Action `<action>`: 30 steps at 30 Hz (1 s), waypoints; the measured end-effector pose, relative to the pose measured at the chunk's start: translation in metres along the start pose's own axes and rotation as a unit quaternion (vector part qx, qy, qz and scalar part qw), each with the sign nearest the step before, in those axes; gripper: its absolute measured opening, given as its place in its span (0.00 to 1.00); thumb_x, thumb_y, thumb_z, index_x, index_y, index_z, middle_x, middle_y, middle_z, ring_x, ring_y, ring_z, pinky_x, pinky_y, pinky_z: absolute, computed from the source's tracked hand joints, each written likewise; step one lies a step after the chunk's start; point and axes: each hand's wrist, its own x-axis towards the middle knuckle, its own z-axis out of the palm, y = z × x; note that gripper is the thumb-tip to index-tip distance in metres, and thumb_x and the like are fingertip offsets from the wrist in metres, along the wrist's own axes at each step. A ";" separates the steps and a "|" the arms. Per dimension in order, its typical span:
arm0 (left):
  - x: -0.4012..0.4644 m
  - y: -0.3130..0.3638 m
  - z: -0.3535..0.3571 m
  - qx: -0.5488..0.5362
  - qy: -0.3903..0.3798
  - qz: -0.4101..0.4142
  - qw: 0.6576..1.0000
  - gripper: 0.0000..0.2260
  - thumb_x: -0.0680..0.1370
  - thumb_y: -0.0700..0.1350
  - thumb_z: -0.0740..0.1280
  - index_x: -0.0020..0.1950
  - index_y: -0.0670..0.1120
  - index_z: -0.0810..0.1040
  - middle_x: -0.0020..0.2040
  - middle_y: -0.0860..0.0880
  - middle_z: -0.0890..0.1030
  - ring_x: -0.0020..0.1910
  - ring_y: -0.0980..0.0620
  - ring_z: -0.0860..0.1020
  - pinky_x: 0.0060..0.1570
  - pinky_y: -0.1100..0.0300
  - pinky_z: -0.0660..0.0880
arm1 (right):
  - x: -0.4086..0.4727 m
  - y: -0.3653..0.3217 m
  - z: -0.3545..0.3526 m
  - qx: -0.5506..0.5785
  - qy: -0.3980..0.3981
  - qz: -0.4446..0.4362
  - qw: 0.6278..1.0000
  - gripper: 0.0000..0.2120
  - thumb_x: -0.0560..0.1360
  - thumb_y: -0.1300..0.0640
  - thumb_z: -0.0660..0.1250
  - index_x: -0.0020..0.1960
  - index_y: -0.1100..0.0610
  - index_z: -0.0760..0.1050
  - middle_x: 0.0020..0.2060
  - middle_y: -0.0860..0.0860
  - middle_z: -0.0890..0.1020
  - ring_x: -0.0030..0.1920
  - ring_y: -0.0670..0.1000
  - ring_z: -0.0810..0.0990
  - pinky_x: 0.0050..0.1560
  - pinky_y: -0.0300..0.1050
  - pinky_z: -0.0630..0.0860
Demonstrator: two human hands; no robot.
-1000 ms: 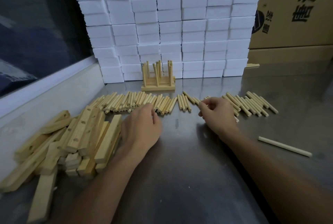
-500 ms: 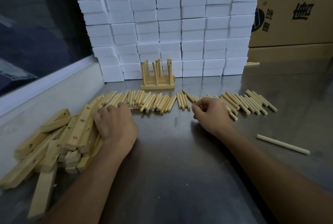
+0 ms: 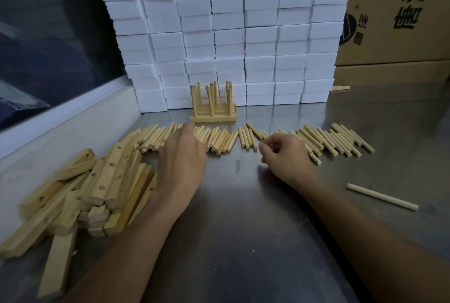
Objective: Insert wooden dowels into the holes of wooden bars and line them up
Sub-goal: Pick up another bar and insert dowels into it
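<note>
A long row of short wooden dowels point(image 3: 220, 139) lies across the metal table point(image 3: 243, 217). More dowels point(image 3: 341, 142) lie to the right. A loose pile of drilled wooden bars point(image 3: 109, 181) sits at the left. At the back stand finished bars with upright dowels point(image 3: 213, 110). My left hand point(image 3: 181, 159) lies palm down, its fingertips touching the left part of the dowel row. My right hand point(image 3: 286, 154) rests at the row's middle with its fingers curled under. Whether it holds a dowel is hidden.
One longer dowel point(image 3: 382, 196) lies alone at the right. A wall of white foam blocks point(image 3: 231, 34) closes the back, with a cardboard box point(image 3: 401, 22) to its right. A white ledge point(image 3: 73, 127) under a window runs along the left.
My left hand went from the dowel row to the bar pile and has come back to the dowels. My right hand has barely shifted.
</note>
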 end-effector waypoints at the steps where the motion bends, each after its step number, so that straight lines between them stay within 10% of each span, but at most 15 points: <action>1: -0.001 0.003 0.001 -0.062 0.003 0.002 0.998 0.11 0.81 0.41 0.62 0.63 0.46 0.75 0.45 0.55 0.73 0.38 0.56 0.72 0.39 0.58 0.68 | 0.000 0.000 0.000 0.000 -0.001 0.000 1.000 0.05 0.79 0.55 0.66 0.49 0.53 0.81 0.33 0.47 0.83 0.31 0.49 0.83 0.41 0.46 0.83; 7: -0.002 0.011 0.005 -0.377 -0.072 -0.216 0.898 0.06 0.80 0.42 0.64 0.51 0.53 0.77 0.46 0.53 0.81 0.26 0.52 0.80 0.24 0.62 0.75 | 0.000 0.000 0.000 -0.002 0.002 0.001 1.000 0.05 0.79 0.56 0.66 0.48 0.53 0.81 0.32 0.47 0.83 0.31 0.49 0.83 0.40 0.43 0.82; 15: -0.004 0.011 0.004 -0.597 -0.169 -0.358 0.698 0.10 0.79 0.35 0.65 0.56 0.47 0.79 0.51 0.41 0.83 0.38 0.44 0.85 0.34 0.55 0.81 | -0.001 -0.002 -0.001 -0.004 -0.001 0.005 1.000 0.06 0.79 0.56 0.66 0.49 0.54 0.81 0.34 0.48 0.83 0.32 0.49 0.83 0.41 0.46 0.82; 25: -0.007 0.006 0.010 -0.597 -0.185 -0.367 0.689 0.13 0.78 0.36 0.60 0.61 0.40 0.76 0.47 0.42 0.86 0.27 0.50 0.76 0.24 0.61 0.71 | -0.002 -0.005 0.001 -0.038 0.043 -0.005 0.998 0.05 0.79 0.56 0.66 0.48 0.54 0.81 0.34 0.45 0.82 0.33 0.45 0.80 0.35 0.33 0.73; 30: -0.007 0.006 0.011 -0.617 -0.187 -0.333 0.688 0.10 0.82 0.38 0.62 0.58 0.48 0.79 0.52 0.50 0.85 0.32 0.46 0.81 0.32 0.54 0.80 | -0.003 -0.005 0.000 -0.126 0.107 -0.024 0.986 0.09 0.78 0.56 0.66 0.55 0.56 0.81 0.48 0.51 0.82 0.48 0.50 0.78 0.54 0.50 0.77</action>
